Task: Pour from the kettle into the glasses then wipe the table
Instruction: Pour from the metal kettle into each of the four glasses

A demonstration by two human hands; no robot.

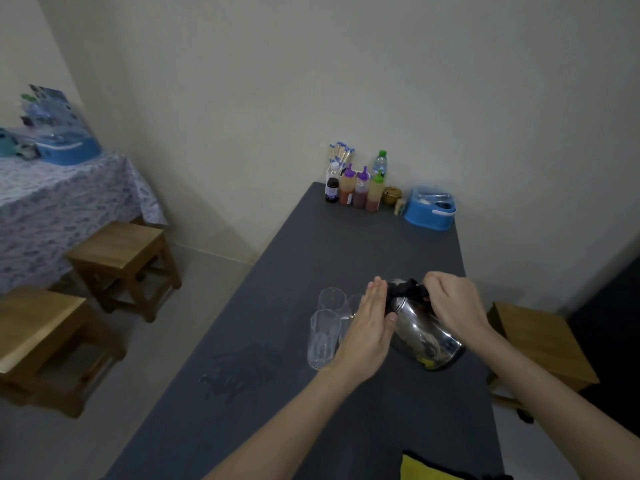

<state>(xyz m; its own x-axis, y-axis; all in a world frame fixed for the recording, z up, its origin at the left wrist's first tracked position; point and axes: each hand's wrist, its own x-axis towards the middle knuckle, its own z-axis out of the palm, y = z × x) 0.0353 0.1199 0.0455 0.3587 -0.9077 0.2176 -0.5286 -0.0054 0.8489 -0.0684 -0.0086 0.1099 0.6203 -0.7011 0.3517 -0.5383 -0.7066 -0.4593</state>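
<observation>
A: How is the kettle (pixel 424 329) being held?

B: It is tipped toward nine o'clock over the glasses (pixel 325 336). The right hand (pixel 453 304) is clenched on the black handle at the top; the left hand (pixel 372 327) is laid flat and released, palm against the lid and spout side, gripping nothing. The kettle is found near the middle of the table (pixel 346 244), with its base toward four o'clock.

A: What could go wrong from here?

B: The spout is largely hidden behind the left hand, so the stream can be judged only poorly; a glass could be overfilled or missed. The glasses are clustered, touching or nearly so, and one could be knocked over by the palm or the kettle. If the contents are hot, the palm on the steel could be scalded. The lid could also be loosened if the tilt is increased.

A: And the surface?

B: A dark grey covering is seen, with a wet patch (pixel 239 375) at seven o'clock of the glasses, which is left for wiping. A yellow cloth (pixel 426 467) is lying at the near edge, at six o'clock.

A: The room?

B: Sauce bottles (pixel 360 188), a chopstick holder and a blue container (pixel 429 211) are ranged at twelve o'clock against the pale wall. Wooden stools (pixel 124 261) are stood at nine o'clock, beside a second table draped in patterned cloth.
</observation>
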